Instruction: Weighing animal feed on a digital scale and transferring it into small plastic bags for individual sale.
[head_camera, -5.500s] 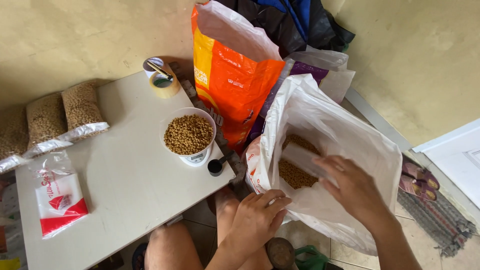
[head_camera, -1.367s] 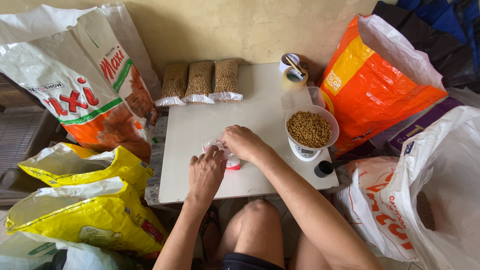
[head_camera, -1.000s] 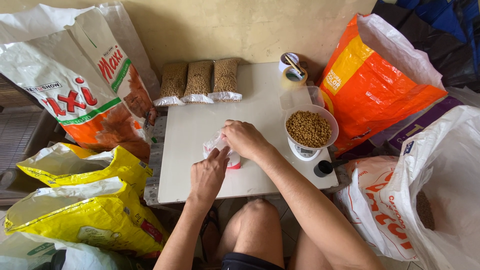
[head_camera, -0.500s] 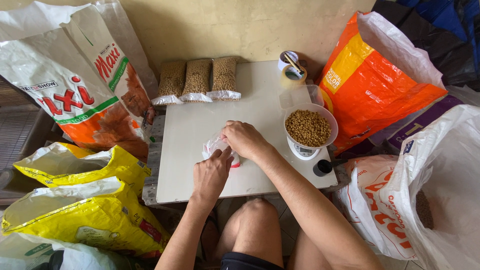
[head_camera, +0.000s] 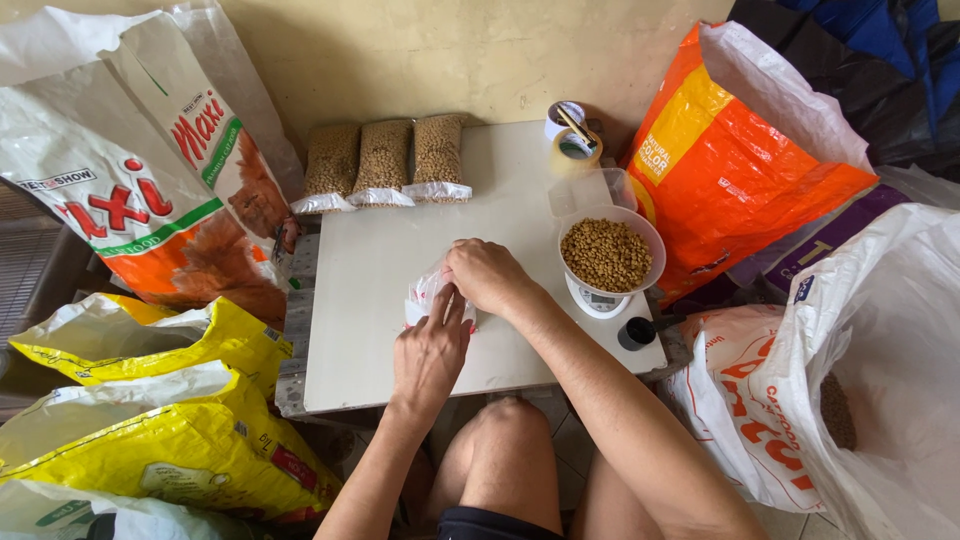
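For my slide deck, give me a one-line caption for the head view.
Both hands, left hand and right hand, handle a small plastic bag beside a bowl of pellets.

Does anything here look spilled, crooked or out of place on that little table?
Nothing stands out. The bowl of pellets sits level on the scale, and no pellets lie loose on the table. The three filled bags lie side by side at the back edge. Both hands, left and right, handle a small plastic bag.
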